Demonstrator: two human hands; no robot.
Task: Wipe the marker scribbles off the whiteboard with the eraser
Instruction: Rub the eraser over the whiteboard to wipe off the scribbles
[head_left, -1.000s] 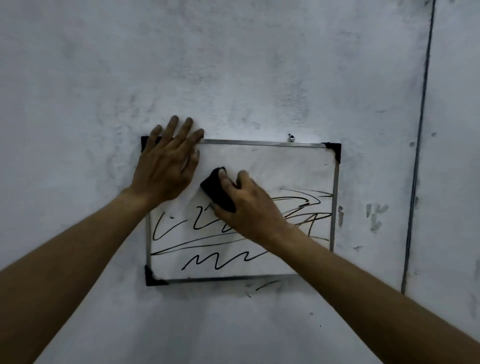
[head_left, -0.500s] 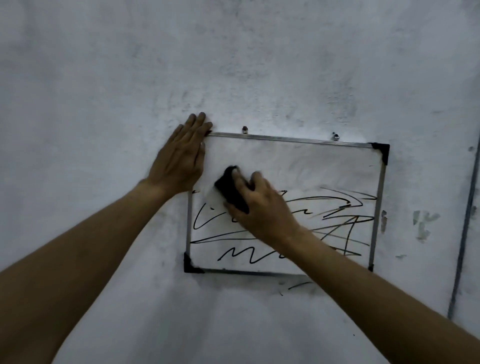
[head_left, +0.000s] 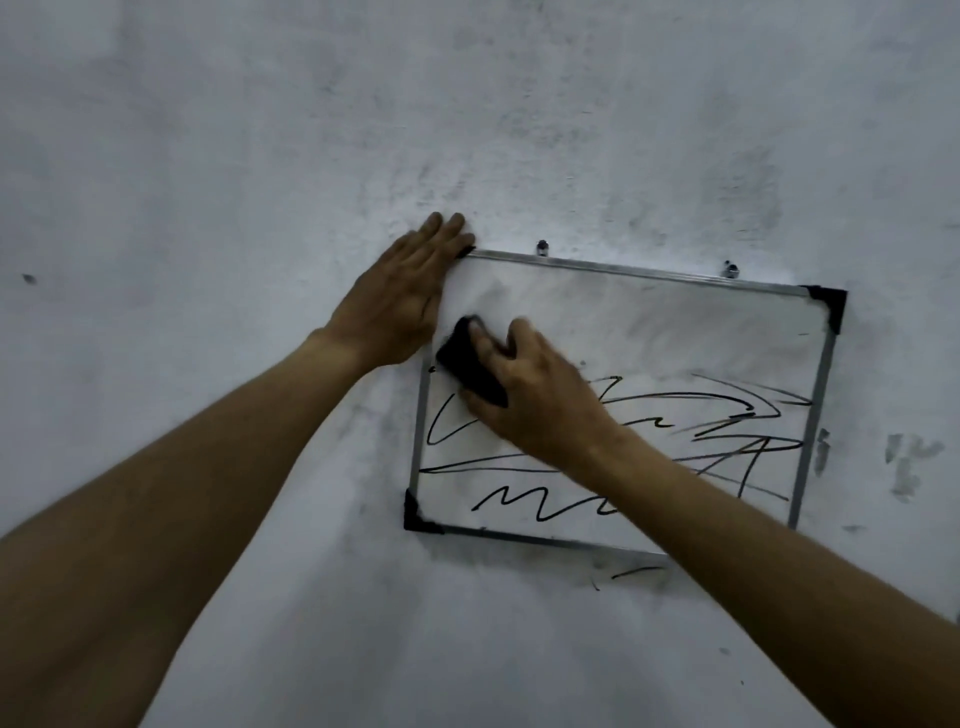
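A small metal-framed whiteboard (head_left: 691, 322) hangs on a wall, right of centre. Black marker scribbles (head_left: 737, 421) cover its lower half, while the upper half is wiped to a grey smear. My right hand (head_left: 540, 400) presses a black eraser (head_left: 467, 366) against the board near its left edge, just above the scribbles. My left hand (head_left: 400, 301) lies flat with fingers together on the board's top left corner and the wall beside it. My right forearm hides part of the lower scribbles.
The board hangs from two screws (head_left: 542, 246) on a scuffed white wall (head_left: 260, 156). A stray marker stroke (head_left: 631, 571) sits on the wall under the bottom frame. Grey paint chips (head_left: 906, 462) mark the wall to the right.
The view has shifted left, so the board now sits further right in the frame. The eraser has stayed near the board's left edge, and my left hand now rests more on the frame's edge.
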